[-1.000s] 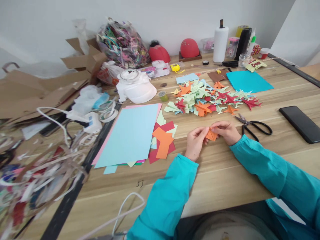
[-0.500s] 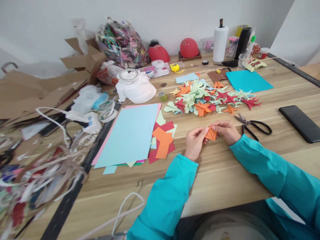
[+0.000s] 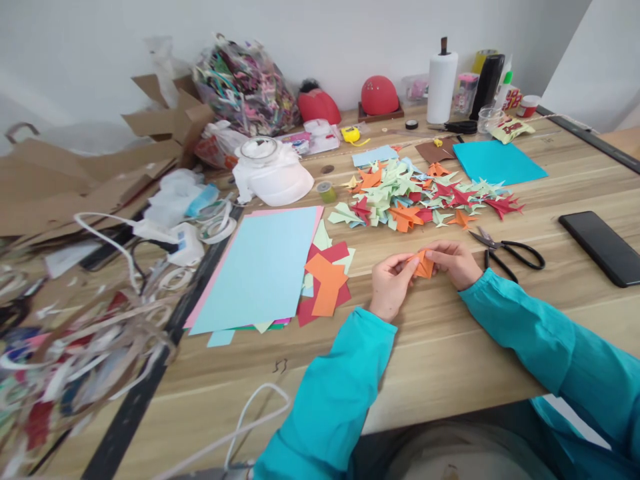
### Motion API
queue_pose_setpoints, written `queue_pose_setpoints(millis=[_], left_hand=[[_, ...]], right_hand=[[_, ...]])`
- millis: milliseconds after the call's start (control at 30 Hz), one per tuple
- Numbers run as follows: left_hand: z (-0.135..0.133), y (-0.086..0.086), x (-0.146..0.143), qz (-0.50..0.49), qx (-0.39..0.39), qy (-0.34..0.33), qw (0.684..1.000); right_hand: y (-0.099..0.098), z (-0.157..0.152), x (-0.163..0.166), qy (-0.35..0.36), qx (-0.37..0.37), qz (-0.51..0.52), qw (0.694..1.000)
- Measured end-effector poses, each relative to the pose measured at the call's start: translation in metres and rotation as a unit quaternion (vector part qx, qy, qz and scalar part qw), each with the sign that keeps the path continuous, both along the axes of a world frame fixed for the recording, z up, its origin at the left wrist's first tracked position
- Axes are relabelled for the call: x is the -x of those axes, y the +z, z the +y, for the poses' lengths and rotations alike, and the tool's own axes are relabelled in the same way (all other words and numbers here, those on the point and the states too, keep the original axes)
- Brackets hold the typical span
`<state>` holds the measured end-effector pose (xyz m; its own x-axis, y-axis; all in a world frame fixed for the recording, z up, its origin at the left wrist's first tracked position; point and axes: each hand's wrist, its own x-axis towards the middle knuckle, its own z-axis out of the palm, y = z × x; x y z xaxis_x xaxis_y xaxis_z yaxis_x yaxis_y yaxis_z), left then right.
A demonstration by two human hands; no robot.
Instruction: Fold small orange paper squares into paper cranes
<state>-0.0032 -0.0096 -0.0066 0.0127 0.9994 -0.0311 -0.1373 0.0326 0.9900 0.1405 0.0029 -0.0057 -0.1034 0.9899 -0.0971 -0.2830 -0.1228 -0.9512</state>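
A small folded piece of orange paper [image 3: 425,267] is held between both hands above the table. My left hand [image 3: 391,283] pinches its left side with thumb and fingers. My right hand [image 3: 456,263] grips its upper right corner, thumb on top. Part of the paper is hidden behind the fingers. Just beyond the hands lies a heap of folded paper cranes [image 3: 395,187] in pale green, orange, red and blue. Black-handled scissors [image 3: 515,252] rest beside my right wrist. Left of my left hand are orange paper scraps [image 3: 327,287] over red ones.
A stack of coloured sheets [image 3: 260,267] lies to the left, a black phone [image 3: 603,247] to the right. Farther back are a turquoise sheet [image 3: 500,162], a white cap [image 3: 273,173] and a white bottle [image 3: 442,90]. Cords and strips [image 3: 100,353] clutter the far left.
The orange paper has tilted slightly, its lower point turning a little up and right. Both hands keep their hold in nearly the same place.
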Motion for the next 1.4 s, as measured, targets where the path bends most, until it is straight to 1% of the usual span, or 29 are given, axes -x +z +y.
queue_pose_setpoints(millis=[133, 233, 367, 533, 667, 800, 933, 1100, 1267, 1400], left_hand=[[0.0004, 0.0001, 0.0007, 0.001, 0.000, -0.003, 1.000], [0.0002, 0.0016, 0.0009, -0.011, -0.002, -0.007, 1.000], [0.0000, 0.0043, 0.0005, -0.027, -0.006, -0.005, 1.000], [0.0001, 0.0041, 0.0006, -0.063, -0.012, 0.000, 0.998], [0.0002, 0.0029, 0.0012, -0.051, -0.019, -0.003, 0.998], [0.0004, 0.0032, 0.0013, -0.050, -0.008, 0.003, 0.999], [0.0002, 0.0041, 0.0008, -0.048, -0.003, 0.001, 0.999], [0.0001, 0.0038, 0.0005, -0.053, 0.004, 0.013, 0.999], [0.0005, 0.0049, 0.0017, -0.089, 0.026, -0.010, 0.996], [0.0005, 0.0047, 0.0013, -0.034, 0.025, -0.051, 0.998]], right_hand=[[0.0013, -0.0005, 0.0012, -0.004, -0.028, -0.017, 0.999], [0.0018, -0.0005, 0.0017, -0.001, -0.035, -0.022, 0.999], [0.0002, 0.0003, 0.0021, -0.014, -0.033, -0.025, 0.999], [-0.0010, 0.0012, 0.0028, -0.030, -0.012, -0.001, 0.999], [-0.0003, 0.0004, 0.0025, -0.024, -0.018, 0.007, 1.000], [-0.0009, -0.0005, 0.0017, -0.012, -0.031, -0.013, 0.999], [-0.0018, -0.0005, 0.0013, -0.017, -0.048, -0.034, 0.998], [-0.0009, -0.0005, 0.0018, -0.019, -0.053, -0.035, 0.998], [-0.0001, -0.0020, 0.0026, -0.019, -0.071, -0.049, 0.996], [0.0016, -0.0035, 0.0029, -0.016, -0.079, -0.055, 0.995]])
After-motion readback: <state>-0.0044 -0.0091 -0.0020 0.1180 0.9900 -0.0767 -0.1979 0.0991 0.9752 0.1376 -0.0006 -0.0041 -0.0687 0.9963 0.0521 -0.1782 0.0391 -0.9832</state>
